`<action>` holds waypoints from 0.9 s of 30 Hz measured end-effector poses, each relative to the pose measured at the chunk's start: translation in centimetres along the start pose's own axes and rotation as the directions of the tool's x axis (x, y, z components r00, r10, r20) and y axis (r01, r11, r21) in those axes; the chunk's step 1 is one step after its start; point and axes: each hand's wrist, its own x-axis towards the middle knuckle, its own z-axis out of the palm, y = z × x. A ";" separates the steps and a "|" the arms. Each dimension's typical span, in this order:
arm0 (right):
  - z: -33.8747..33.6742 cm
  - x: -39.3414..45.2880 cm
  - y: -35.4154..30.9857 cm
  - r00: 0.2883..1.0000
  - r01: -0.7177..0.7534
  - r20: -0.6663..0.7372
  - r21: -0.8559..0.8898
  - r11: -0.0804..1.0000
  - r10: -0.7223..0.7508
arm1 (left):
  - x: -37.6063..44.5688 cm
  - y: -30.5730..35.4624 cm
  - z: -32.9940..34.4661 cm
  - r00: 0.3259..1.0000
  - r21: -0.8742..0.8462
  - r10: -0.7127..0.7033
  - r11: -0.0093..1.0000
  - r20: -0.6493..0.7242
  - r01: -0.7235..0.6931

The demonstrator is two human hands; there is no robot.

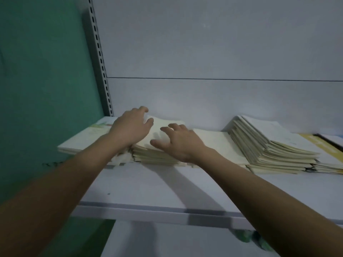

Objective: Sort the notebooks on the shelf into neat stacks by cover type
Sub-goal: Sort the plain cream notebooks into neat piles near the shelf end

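A stack of cream-covered notebooks lies on the white shelf, left of centre. My left hand rests on the stack's far left corner, fingers curved over the top cover's back edge. My right hand hovers on or just above the same stack, fingers spread and bent. A low pile with a pale printed cover sits to the left. To the right, a slumped, fanned stack of cream notebooks leans over flatter ones.
Yellow-covered notebooks and a dark-edged one lie at the far right. A slotted metal upright and a green wall bound the shelf's left side. The white back panel stands close behind the stacks. A lower shelf shows below.
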 end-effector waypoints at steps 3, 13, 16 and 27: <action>0.9 2.0 -1.3 0.983 -0.062 0.171 -0.031 0.998 0.067 | 1.1 -2.2 -0.1 0.985 -0.034 -0.047 0.998 0.164 0.054; 1.8 -3.0 -1.8 0.998 0.028 0.053 -0.171 0.985 -0.019 | 1.7 -4.4 -0.4 0.997 -0.295 0.039 0.955 0.071 -0.016; -0.4 -2.3 -2.5 0.996 -0.086 0.036 0.205 0.975 0.080 | 1.5 -3.4 -1.4 0.994 -0.522 -0.027 0.849 0.107 0.079; -2.7 -0.1 -4.7 0.989 0.121 -0.094 0.051 0.991 -0.116 | 0.5 -2.7 -4.0 0.827 -0.822 -0.001 0.098 0.563 0.560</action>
